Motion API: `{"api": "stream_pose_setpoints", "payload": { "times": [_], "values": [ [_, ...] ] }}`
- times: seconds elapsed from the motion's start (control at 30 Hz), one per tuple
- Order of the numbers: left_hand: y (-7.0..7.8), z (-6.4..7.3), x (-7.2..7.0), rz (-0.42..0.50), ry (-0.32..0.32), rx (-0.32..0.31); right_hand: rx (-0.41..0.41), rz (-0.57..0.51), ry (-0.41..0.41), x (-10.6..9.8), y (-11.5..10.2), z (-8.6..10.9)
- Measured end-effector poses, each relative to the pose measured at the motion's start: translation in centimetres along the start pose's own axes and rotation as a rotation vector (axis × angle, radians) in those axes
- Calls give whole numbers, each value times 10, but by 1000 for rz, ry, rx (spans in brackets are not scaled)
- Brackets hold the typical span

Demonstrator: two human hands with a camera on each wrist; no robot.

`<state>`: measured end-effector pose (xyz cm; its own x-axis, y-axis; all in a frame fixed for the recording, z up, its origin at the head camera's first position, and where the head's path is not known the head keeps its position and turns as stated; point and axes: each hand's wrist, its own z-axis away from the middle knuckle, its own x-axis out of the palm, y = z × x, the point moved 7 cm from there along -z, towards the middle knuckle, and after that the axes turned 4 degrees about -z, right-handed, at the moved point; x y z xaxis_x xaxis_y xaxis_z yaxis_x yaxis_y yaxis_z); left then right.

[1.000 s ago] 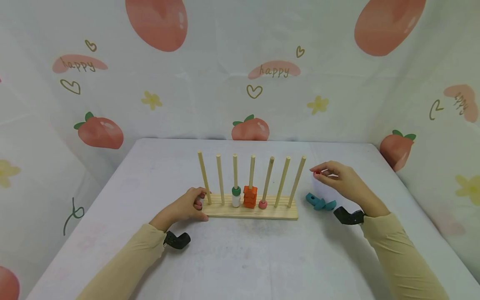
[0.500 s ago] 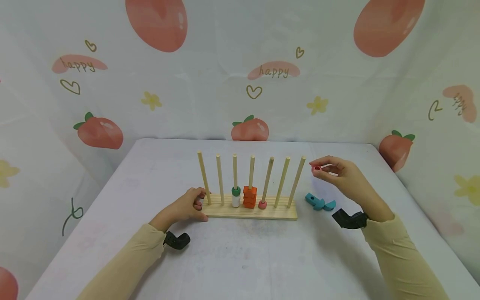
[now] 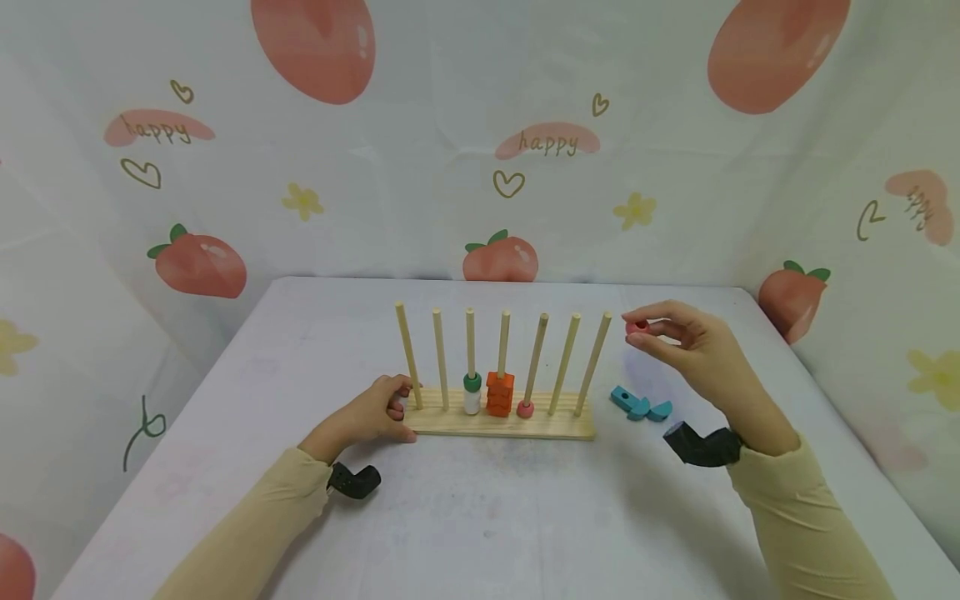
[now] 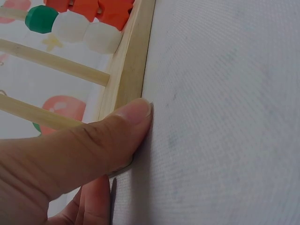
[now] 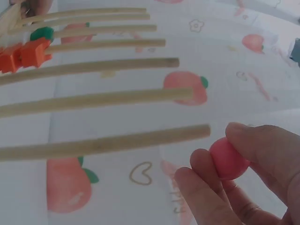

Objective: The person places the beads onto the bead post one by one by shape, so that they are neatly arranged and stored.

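Observation:
A wooden board carries a row of several upright pegs. My left hand grips its left end, thumb on the front edge and fingers behind. High at the right, my right hand pinches a round pink bead between thumb and fingertips. In the right wrist view the bead is close to the tip of the rightmost peg. On other pegs sit white beads under a green bead, stacked orange pieces, and a pink bead.
Several blue pieces lie on the white table, just right of the board and below my right hand. A printed cloth hangs behind the table. A black camera mount sits on my right wrist, another on my left.
My right hand has risen with the pink bead, away from the blue pieces, and the bead has turned so its hole shows. My left hand and the board stay put.

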<state>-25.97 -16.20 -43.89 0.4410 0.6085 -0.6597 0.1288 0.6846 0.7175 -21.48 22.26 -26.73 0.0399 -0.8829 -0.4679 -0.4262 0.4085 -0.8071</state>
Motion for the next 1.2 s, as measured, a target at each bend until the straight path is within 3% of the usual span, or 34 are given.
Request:
{"api": "stream_pose_setpoints", "payload": {
  "times": [0.47, 0.8, 0.97, 1.2],
  "values": [
    [0, 0, 0, 8, -4, -1, -292, -193, 74, 12, -47, -6],
    [-1, 1, 0, 19, -9, 5, -467, -268, 26, 30, -63, -18],
    [-1, 1, 0, 20, -10, 5, -497, -189, 28, 42, -61, -23],
    [-1, 0, 1, 32, -11, 6, -577, 25, 70, 54, -56, -29]
  ]
}}
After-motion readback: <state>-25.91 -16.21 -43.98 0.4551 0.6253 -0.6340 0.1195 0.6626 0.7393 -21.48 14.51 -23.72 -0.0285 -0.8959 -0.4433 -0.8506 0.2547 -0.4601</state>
